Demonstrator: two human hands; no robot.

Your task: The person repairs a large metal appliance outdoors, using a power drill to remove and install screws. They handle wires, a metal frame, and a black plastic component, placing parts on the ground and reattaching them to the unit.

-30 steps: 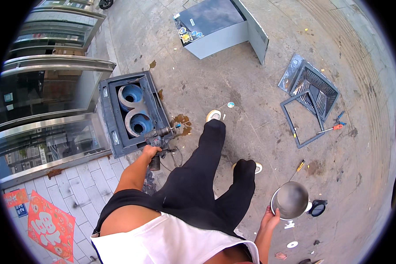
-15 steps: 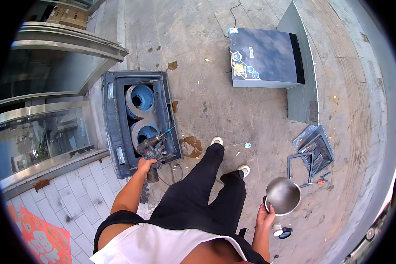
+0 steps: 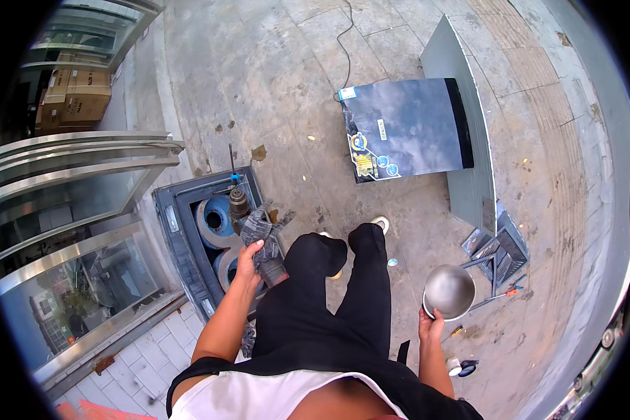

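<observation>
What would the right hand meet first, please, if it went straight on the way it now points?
Beyond the metal bowl it holds, the right hand would probably meet the dark-faced cabinet first, though the hand's height is unclear and it might pass over.

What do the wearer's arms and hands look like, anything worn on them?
Left hand and right hand are ungloved; the forearms are bare. I see no watch; rings are too small to tell. Black cloth and a white top show higher up.

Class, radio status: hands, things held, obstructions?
Left hand: gripping dark metal-chucked power drill. Right hand: holding round silver metal bowl. Dark-grey rectangular housing beneath drill.
</observation>
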